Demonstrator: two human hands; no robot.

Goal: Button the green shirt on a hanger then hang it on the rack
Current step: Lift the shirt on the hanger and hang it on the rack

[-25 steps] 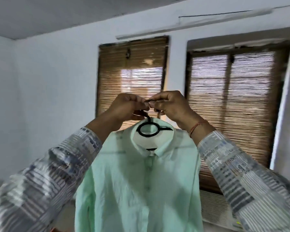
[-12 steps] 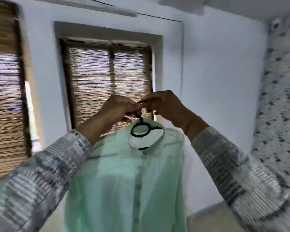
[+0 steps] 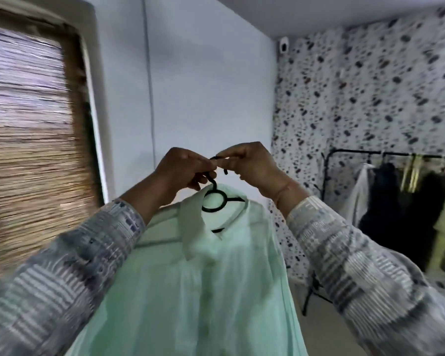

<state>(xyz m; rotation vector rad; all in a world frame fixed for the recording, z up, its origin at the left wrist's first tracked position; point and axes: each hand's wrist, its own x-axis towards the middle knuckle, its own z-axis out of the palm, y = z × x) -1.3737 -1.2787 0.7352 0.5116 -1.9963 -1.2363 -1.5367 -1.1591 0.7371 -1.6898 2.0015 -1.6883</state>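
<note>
**Now facing the corner, shirt still held aloft**

Now the view has swung right: the two blinded windows of a second ago have given way to one bamboo blind [image 3: 28,150] at the left edge, and a speckled wall [image 3: 370,98] with a black clothes rack [image 3: 396,154] has come into sight on the right, dark garments [image 3: 396,214] hanging from it. Both hands keep the same grip as before. The left hand [image 3: 183,167] and right hand [image 3: 252,164] are each pinched closed on the hook of the black hanger [image 3: 212,199], knuckles nearly touching. The green shirt [image 3: 203,291] hangs from it at centre, well apart from the rack. It is pale mint, thin, collar folded down; blur hides its buttons.
</note>
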